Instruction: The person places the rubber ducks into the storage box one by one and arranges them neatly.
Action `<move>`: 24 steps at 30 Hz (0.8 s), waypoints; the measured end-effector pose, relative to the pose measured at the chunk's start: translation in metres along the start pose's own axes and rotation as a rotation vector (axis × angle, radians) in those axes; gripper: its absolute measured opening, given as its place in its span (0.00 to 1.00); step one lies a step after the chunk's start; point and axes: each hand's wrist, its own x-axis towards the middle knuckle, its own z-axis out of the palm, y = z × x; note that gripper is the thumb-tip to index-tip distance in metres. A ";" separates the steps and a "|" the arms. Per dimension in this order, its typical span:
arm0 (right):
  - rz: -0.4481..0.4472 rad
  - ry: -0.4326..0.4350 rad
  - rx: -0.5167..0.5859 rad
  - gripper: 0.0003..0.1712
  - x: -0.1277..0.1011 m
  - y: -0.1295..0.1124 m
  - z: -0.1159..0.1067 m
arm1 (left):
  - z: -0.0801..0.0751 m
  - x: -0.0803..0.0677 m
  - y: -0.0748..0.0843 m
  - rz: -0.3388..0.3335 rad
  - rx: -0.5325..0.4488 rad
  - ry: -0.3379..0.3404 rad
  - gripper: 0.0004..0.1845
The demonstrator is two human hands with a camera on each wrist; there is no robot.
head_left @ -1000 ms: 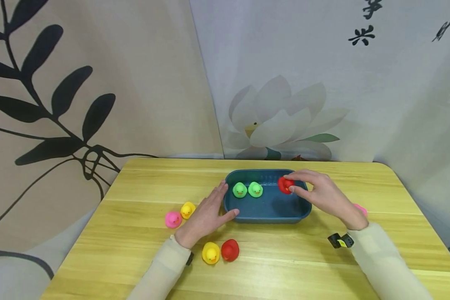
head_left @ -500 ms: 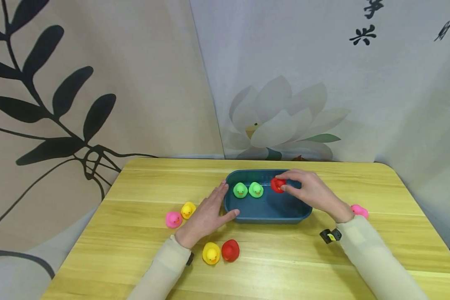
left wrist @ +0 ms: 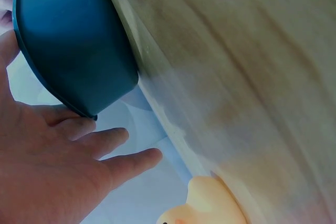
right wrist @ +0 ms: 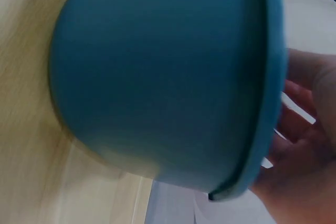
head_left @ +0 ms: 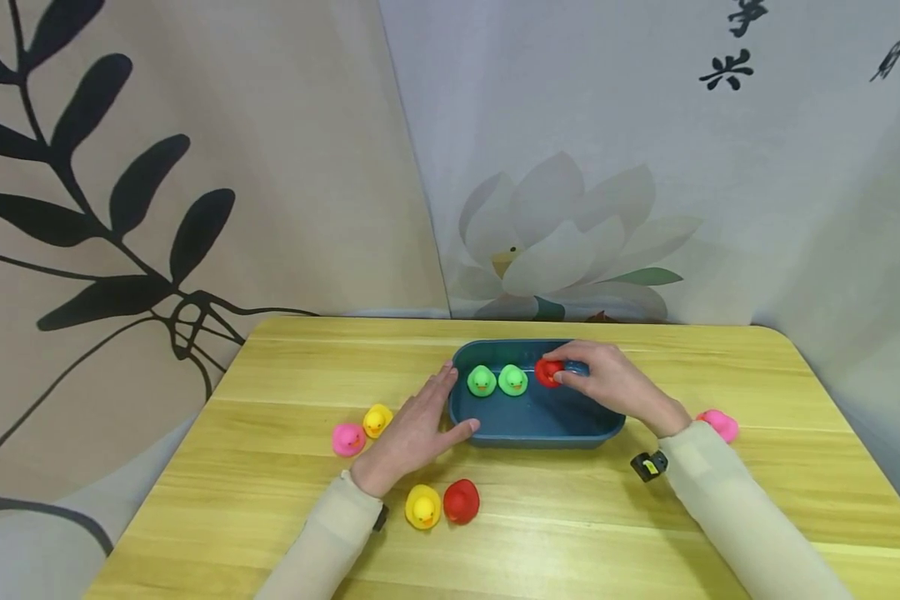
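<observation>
Right hand [head_left: 615, 385] grip: fingertips pinch small red rubber duck [head_left: 547, 372] inside dark blue plastic oval basin [head_left: 540, 429], just beside two green rubber ducks [head_left: 497, 380] along far wall. Left hand [head_left: 412, 433] flat, fingers straight, thumb against basin's left rim.

Duck likely light, soft, squashy, maybe slick; best taken by body sides, gently.

On wooden tabletop [head_left: 270, 467]: pink duck [head_left: 347, 439], yellow duck [head_left: 377, 419], yellow duck near cuff [head_left: 423, 507], second red duck [head_left: 461, 502], pink duck at right [head_left: 720, 424].

Against a second ago: held duck has shifted left, lower, nearer green pair; left hand unchanged.
</observation>
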 end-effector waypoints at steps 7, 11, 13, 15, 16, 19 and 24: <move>-0.023 -0.031 -0.045 0.18 0.007 0.006 0.007 | 0.000 0.000 0.001 -0.010 0.003 -0.003 0.51; -0.025 -0.042 -0.061 0.18 0.011 0.008 0.009 | 0.000 0.001 0.001 -0.010 0.004 -0.002 0.51; -0.025 -0.045 -0.067 0.18 0.012 0.009 0.010 | 0.000 0.001 0.001 -0.011 0.005 -0.001 0.51; -0.025 -0.048 -0.072 0.18 0.013 0.010 0.011 | 0.000 0.001 0.001 -0.013 0.007 -0.002 0.51; -0.027 -0.050 -0.075 0.18 0.014 0.010 0.011 | 0.000 0.001 0.001 -0.014 0.007 -0.002 0.51; -0.028 -0.058 -0.079 0.17 0.015 0.012 0.013 | 0.000 0.001 0.001 -0.015 0.007 -0.003 0.52; -0.023 -0.074 -0.077 0.16 0.018 0.012 0.014 | 0.000 0.000 0.002 -0.014 0.007 -0.006 0.51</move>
